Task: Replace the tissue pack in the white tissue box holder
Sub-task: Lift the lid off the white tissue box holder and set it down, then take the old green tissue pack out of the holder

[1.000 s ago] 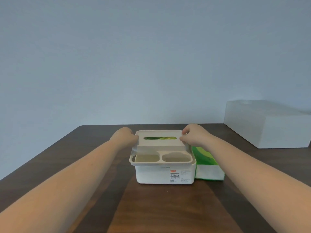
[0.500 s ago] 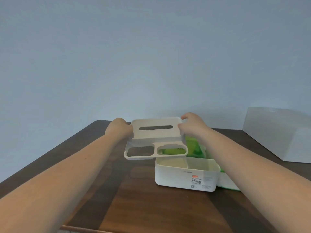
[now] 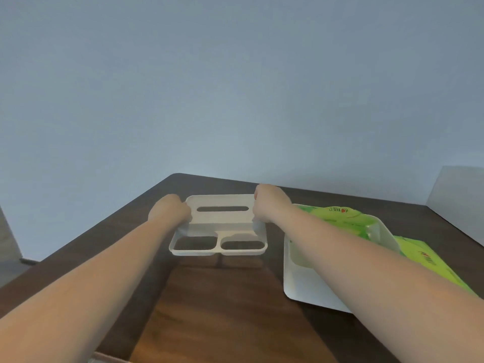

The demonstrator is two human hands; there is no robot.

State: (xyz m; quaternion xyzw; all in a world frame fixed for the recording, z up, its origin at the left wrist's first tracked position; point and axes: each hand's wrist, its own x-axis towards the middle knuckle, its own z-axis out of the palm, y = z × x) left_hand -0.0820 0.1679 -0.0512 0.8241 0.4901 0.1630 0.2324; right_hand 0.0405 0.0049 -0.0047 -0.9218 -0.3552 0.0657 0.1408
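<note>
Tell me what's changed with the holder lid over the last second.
The lid, seated on the white base a second ago, has been lifted off and carried left, now low over the table. The base is open, showing the green pack inside. Left hand and right hand still grip the lid's ends; the spare pack stays beside the base.

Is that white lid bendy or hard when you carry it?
Probably hard: the lid keeps its flat shape though the left hand and right hand grip only its ends. Likely light too, being thin with open cutouts.
</note>
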